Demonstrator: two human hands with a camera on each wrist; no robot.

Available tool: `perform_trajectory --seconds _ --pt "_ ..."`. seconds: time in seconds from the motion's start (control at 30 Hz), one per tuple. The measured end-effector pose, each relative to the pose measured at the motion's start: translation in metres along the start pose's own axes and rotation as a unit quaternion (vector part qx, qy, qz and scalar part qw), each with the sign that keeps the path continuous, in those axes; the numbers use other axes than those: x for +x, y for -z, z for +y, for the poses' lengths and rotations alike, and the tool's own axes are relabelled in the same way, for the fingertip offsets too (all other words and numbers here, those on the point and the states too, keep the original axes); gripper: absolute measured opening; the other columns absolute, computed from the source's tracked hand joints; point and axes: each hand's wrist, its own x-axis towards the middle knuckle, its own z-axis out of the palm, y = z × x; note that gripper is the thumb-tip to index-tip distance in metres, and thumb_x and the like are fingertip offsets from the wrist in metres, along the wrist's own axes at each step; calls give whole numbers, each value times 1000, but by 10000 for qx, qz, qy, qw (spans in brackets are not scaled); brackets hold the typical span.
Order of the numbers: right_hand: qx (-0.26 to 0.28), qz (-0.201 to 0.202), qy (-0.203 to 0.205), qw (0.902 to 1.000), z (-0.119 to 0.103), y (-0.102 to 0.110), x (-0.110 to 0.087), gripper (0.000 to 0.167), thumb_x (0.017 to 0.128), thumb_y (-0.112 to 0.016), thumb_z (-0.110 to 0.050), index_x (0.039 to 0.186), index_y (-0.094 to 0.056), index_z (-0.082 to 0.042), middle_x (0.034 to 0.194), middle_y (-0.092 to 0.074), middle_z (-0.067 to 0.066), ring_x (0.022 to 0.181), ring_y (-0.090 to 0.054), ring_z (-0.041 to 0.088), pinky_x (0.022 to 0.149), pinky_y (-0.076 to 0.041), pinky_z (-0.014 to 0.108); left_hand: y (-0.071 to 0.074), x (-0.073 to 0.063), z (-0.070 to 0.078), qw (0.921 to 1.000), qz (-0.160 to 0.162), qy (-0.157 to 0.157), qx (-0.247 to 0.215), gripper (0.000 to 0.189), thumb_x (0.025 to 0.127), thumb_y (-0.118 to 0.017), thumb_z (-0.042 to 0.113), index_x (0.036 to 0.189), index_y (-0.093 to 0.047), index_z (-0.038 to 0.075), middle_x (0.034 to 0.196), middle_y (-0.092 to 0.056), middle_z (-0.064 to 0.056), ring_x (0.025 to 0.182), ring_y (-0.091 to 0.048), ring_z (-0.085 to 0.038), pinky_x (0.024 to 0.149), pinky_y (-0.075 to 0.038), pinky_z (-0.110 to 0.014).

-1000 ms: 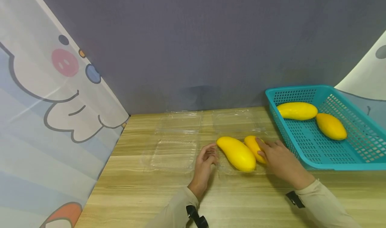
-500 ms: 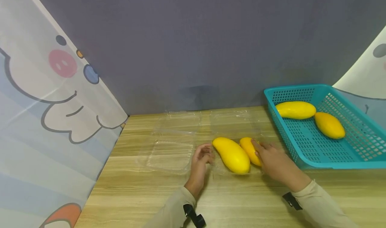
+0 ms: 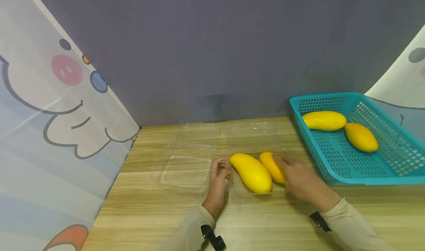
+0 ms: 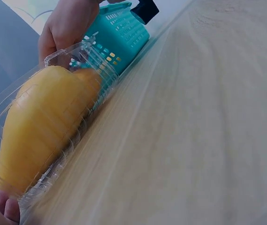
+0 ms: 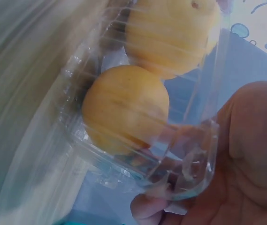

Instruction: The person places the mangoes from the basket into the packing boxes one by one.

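Two yellow mangoes lie side by side in a clear plastic clamshell container, a larger mango on the left and a smaller mango on the right. My left hand is at the container's left wall with fingers loosely bent, its fingertips right against the plastic in the left wrist view. My right hand grips the right wall, one digit inside against the smaller mango and other fingers outside. The container's lid lies folded open behind, toward the grey wall.
A second clear clamshell container lies open on the left of the wooden table. At the right stands a turquoise basket with a long yellow mango and an orange-yellow mango inside. A grey wall rises behind.
The container with its two mangoes has slid a little left and toward me, both hands moving along with it. It is now nearer the second container. The basket's mangoes stay put.
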Motion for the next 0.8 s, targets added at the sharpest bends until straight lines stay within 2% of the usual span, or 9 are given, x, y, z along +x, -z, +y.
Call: perform_trajectory --seconds 0.2,0.27,0.37,0.47,0.57,0.67,0.8 --pt "277 387 -63 9988 2 7 3 48 85 -59 5 133 -57 4 130 -59 29 108 -64 48 86 -55 58 0 0 0 10000 0 -15 -44 36 91 -45 -2 126 -51 1 96 -46 -4 84 -47 -19 77 -41 -27" --pt "280 536 -137 9981 4 8 3 43 89 -56 4 132 -58 3 131 -58 28 110 -62 48 91 -52 59 -1 0 0 10000 -1 -26 -51 37 90 -46 -2 126 -51 1 99 -46 -5 86 -48 -18 78 -42 -27" --pt "296 721 -230 9967 8 7 5 39 95 -47 2 133 -57 2 133 -56 29 114 -57 50 99 -45 62 -1 0 0 10000 -56 -37 -49 40 90 -48 -2 130 -50 3 109 -48 -10 96 -49 -20 86 -44 -28" --pt "442 646 -313 9964 12 4 6 42 97 -40 3 138 -50 3 138 -50 33 121 -50 54 103 -39 66 -1 0 0 9999 -124 -22 24 48 90 -49 -1 137 -48 7 128 -49 -14 118 -48 -25 99 -43 -32" --pt "698 506 -401 9955 16 0 7 46 97 -41 3 143 -43 6 142 -44 38 125 -47 57 101 -40 68 -1 0 0 9997 -213 3 71 57 90 -50 1 145 -43 12 145 -45 -14 136 -41 -30 111 -36 -40" --pt "978 362 -510 9932 21 -3 9 50 97 -44 1 146 -37 7 145 -40 38 129 -44 58 103 -39 68 0 0 0 9994 -353 36 -52 63 91 -49 2 151 -37 16 154 -41 -10 145 -34 -31 119 -28 -48" --pt "1366 95 -683 9882 25 -4 10 54 99 -45 -2 150 -32 7 151 -34 36 136 -37 56 108 -34 68 1 2 -1 9982 -566 29 -215 66 92 -47 0 155 -30 16 160 -35 -9 150 -28 -31 122 -21 -54"
